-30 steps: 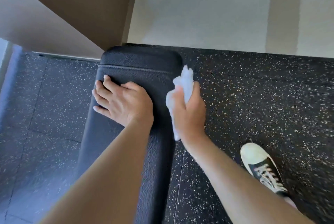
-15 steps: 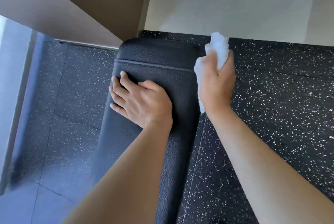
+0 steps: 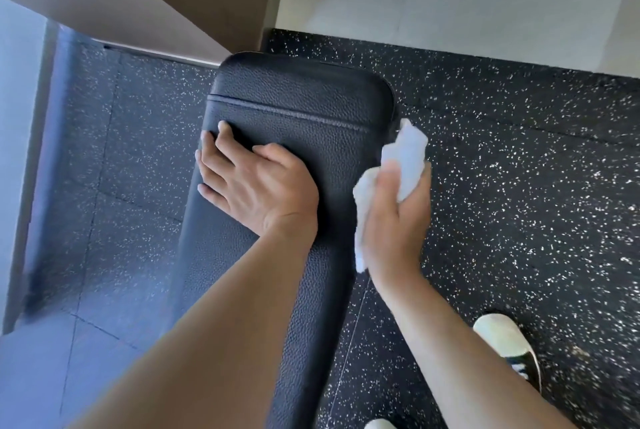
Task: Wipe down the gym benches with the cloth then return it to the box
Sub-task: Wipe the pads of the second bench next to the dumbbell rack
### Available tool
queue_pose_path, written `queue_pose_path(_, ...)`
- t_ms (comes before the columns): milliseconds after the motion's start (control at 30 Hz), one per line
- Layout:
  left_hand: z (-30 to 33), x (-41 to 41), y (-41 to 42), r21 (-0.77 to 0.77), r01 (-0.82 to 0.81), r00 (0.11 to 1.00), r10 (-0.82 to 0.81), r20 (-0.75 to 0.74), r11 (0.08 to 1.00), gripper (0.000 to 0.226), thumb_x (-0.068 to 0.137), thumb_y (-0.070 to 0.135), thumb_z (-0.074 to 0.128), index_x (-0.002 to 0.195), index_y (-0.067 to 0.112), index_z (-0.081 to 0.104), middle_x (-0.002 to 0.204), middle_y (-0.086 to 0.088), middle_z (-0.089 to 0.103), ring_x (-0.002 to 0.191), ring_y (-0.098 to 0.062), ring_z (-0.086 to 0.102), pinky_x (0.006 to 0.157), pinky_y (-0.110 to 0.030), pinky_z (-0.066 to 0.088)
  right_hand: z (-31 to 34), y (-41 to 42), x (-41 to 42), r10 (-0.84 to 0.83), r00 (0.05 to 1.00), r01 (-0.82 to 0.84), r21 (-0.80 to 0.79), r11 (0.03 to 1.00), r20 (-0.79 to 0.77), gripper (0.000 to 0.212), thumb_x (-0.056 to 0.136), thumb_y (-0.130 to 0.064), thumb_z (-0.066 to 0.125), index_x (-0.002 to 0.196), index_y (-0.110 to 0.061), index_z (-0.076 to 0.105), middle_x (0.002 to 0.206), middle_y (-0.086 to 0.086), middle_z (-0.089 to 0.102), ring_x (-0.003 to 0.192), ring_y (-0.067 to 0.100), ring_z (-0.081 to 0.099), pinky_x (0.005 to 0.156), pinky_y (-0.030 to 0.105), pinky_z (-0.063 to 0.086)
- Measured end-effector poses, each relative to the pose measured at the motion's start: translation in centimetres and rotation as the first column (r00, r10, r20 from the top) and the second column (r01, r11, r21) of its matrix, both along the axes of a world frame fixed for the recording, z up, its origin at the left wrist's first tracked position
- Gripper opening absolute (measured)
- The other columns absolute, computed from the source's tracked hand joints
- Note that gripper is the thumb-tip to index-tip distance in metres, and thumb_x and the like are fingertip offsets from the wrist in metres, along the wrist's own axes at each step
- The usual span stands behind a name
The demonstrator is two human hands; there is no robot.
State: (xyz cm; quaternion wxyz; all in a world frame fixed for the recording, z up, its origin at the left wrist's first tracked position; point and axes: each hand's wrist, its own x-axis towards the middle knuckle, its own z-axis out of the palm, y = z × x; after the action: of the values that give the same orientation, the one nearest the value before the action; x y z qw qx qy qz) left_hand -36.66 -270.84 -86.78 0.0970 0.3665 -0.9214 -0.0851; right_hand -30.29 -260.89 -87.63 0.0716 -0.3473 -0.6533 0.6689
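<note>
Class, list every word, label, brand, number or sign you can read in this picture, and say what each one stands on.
None: no readable text shows anywhere.
Black padded leather-look gym bench: no label or logo visible.
Crumpled white cloth, held in the right hand: blank.
White-toed black sneaker: white stripes only, no brand legible.

Left hand (image 3: 258, 186) on bench (image 3: 311, 109); right hand (image 3: 398, 220), cloth (image 3: 403, 154) at bench's right edge

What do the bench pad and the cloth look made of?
Bench pad: black vinyl or leather-like cover, judging by its pebbled grain and stitched seam. Cloth in the right hand: thin white paper or fabric, crumpled; which is unclear.
</note>
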Motion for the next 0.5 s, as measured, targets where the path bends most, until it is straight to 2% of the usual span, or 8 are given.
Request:
queue_pose_path(67, -0.1, 0.0, -0.1, 0.001, -0.004, 1.000, 0.004, -0.004, 1.000, 0.062, 0.094, 0.032, 0.032, 0.155, 0.022, 0.042, 0.165, 0.000, 0.035, 0.156, -0.026, 0.026, 0.127, -0.051, 0.013, -0.2, 1.4, -4.5, -0.033, 0.999, 0.035, 0.075, 0.997, -0.020, 0.011, 0.101, -0.038, 0.051, 0.107, -0.046, 0.055, 0.095, -0.038, 0.066, 0.084, -0.010, 0.064, 0.069, 0.004, 0.042)
queue_pose_path(133, -0.2, 0.0, -0.2, 0.005, -0.007, 1.000, 0.007, -0.004, 1.000, 0.062, 0.094, 0.033, 0.032, 0.155, 0.023, 0.042, 0.165, 0.000, 0.035, 0.156, -0.026, 0.026, 0.127, -0.051, 0.013, -0.3, 2.4, -7.3, -0.055, 0.998, 0.055, 0.114, 0.992, -0.005, 0.007, 0.100, -0.039, 0.052, 0.106, -0.039, 0.057, 0.097, -0.039, 0.066, 0.084, -0.010, 0.064, 0.070, 0.007, 0.043)
queue_pose_path(200, -0.3, 0.0, -0.2, 0.014, -0.007, 1.000, 0.007, -0.002, 1.000, 0.062, 0.094, 0.033, 0.032, 0.154, 0.023, 0.042, 0.164, 0.000, 0.035, 0.155, -0.026, 0.027, 0.127, -0.051, 0.012, -0.8, 2.4, -7.3, -0.052, 0.999, 0.054, 0.128, 0.990, -0.016, 0.007, 0.100, -0.040, 0.053, 0.105, -0.037, 0.057, 0.099, -0.034, 0.068, 0.086, -0.005, 0.066, 0.073, 0.016, 0.048)
queue_pose_path(333, 0.0, -0.1, -0.5, 0.020, -0.006, 1.000, 0.006, 0.002, 1.000, 0.061, 0.094, 0.035, 0.030, 0.153, 0.024, 0.043, 0.164, 0.000, 0.035, 0.155, -0.026, 0.027, 0.127, -0.051, 0.012, -1.1, 0.3, -2.1, -0.017, 1.000, 0.020, 0.135, 0.991, -0.023, 0.003, 0.101, -0.045, 0.049, 0.101, -0.046, 0.051, 0.095, -0.020, 0.069, 0.088, 0.003, 0.066, 0.075, 0.030, 0.050)
queue_pose_path(500, 0.1, -0.5, -0.5, 0.029, -0.007, 1.000, 0.007, 0.011, 1.000, 0.055, 0.096, 0.036, 0.032, 0.148, 0.024, 0.044, 0.161, -0.001, 0.037, 0.153, -0.027, 0.029, 0.126, -0.052, 0.014, -1.4, -3.5, 8.1, 0.061, 0.998, -0.062, 0.092, 0.994, 0.016, 0.017, 0.103, -0.049, 0.049, 0.111, -0.035, 0.054, 0.096, -0.007, 0.070, 0.087, 0.018, 0.068, 0.079, 0.044, 0.055)
